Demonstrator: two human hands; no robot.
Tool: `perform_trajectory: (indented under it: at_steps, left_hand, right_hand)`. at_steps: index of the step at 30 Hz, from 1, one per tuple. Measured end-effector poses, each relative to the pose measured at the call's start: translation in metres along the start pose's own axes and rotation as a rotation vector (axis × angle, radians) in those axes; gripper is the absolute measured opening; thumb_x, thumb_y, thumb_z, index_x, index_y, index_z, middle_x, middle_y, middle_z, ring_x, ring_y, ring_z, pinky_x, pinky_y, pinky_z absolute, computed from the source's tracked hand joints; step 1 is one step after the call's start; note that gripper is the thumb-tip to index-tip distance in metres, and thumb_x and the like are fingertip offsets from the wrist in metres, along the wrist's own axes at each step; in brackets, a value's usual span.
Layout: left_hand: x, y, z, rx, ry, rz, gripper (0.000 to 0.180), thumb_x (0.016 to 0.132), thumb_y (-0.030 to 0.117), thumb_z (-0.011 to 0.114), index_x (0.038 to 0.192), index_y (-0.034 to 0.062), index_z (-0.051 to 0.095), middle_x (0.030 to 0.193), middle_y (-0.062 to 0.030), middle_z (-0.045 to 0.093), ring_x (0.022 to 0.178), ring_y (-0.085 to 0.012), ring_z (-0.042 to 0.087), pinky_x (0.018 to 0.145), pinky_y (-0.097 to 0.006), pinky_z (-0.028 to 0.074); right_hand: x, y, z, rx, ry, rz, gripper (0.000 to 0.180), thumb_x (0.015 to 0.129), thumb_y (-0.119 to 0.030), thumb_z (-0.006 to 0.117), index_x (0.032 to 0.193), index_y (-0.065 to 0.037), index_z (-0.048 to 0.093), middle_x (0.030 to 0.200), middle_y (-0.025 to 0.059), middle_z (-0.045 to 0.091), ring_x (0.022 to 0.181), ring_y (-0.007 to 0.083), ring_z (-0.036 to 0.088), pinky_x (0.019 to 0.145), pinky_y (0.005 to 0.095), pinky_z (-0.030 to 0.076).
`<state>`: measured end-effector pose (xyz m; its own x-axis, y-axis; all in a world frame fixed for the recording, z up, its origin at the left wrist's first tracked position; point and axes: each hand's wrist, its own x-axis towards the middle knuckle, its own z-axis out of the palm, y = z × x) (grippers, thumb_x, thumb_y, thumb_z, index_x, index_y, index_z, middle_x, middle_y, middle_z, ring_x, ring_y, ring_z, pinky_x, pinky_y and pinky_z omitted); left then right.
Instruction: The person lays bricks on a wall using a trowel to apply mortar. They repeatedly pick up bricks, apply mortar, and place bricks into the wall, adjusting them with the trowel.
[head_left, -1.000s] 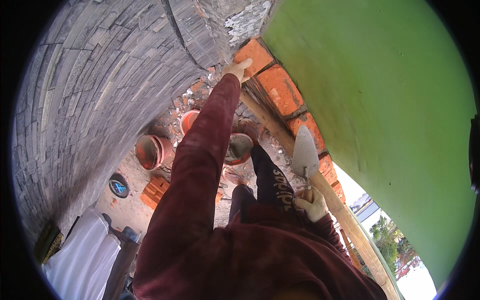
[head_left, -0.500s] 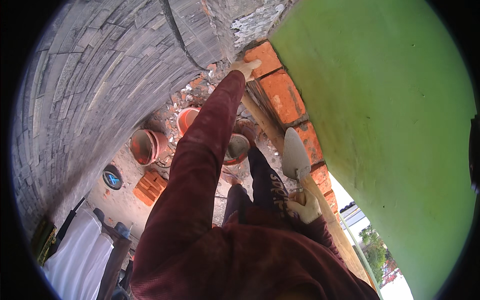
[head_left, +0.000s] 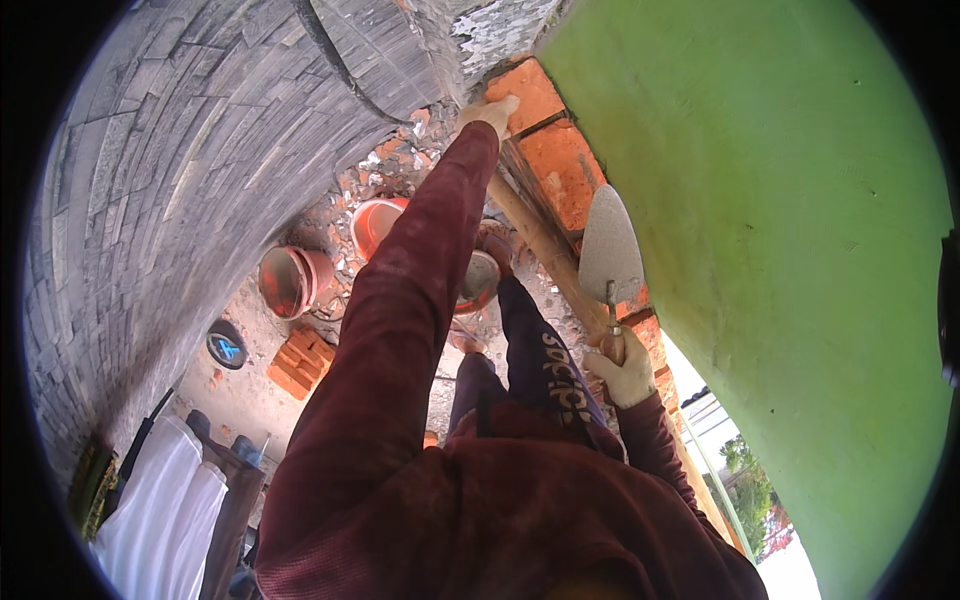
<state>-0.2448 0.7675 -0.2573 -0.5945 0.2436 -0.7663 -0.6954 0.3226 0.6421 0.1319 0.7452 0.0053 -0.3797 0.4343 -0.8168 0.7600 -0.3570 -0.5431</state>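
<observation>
My left hand [head_left: 487, 113], in a pale glove, reaches to the far end of a row of orange bricks. Its thumb lies over the top of the end brick [head_left: 527, 95], and the other fingers are mostly hidden along that brick's near side. Behind it in the row sits a second brick [head_left: 563, 172]. My right hand [head_left: 626, 370], also gloved, is closed around the handle of a trowel [head_left: 611, 245]. The trowel's broad grey blade points away from me, above the nearer bricks and next to the green wall.
A smooth green wall [head_left: 760, 230] rises along the right of the bricks. A wooden pole [head_left: 540, 240] runs beside them. Lower down are a mortar bucket [head_left: 480, 277], orange buckets [head_left: 285, 282], stacked bricks [head_left: 300, 362] and rubble [head_left: 395, 165]. A black cable [head_left: 335, 60] hangs by the grey stone wall [head_left: 200, 150].
My right hand has moved forward and up with the trowel, its blade now nearer the far bricks. My left hand stays at the end brick; the view has shifted slightly.
</observation>
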Motion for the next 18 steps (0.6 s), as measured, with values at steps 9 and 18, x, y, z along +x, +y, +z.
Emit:
perform_trajectory:
  at_steps: [9,18]
  left_hand:
    - [0.001,0.002,0.004,0.255,0.121,0.054,0.051,0.083,0.032,0.084,0.119,-0.0022,0.070,0.109,-0.0122,0.073,0.086,-0.0211,0.073,0.075,-0.032,0.062]
    - [0.007,-0.010,-0.008,0.414,0.094,0.165,0.062,0.074,0.057,0.080,0.099,0.0007,0.080,0.097,-0.0183,0.077,0.091,-0.0304,0.074,0.085,-0.041,0.056]
  right_hand:
    - [0.077,-0.037,0.015,-0.638,0.354,-0.537,0.042,0.088,-0.018,0.069,0.125,-0.002,0.058,0.096,0.0236,0.070,0.086,0.0400,0.072,0.078,0.0485,0.057]
    - [0.175,-0.074,0.050,-0.358,0.589,-0.980,0.039,0.090,-0.018,0.072,0.123,-0.005,0.057,0.091,0.0194,0.069,0.074,0.0383,0.069,0.072,0.0423,0.056]
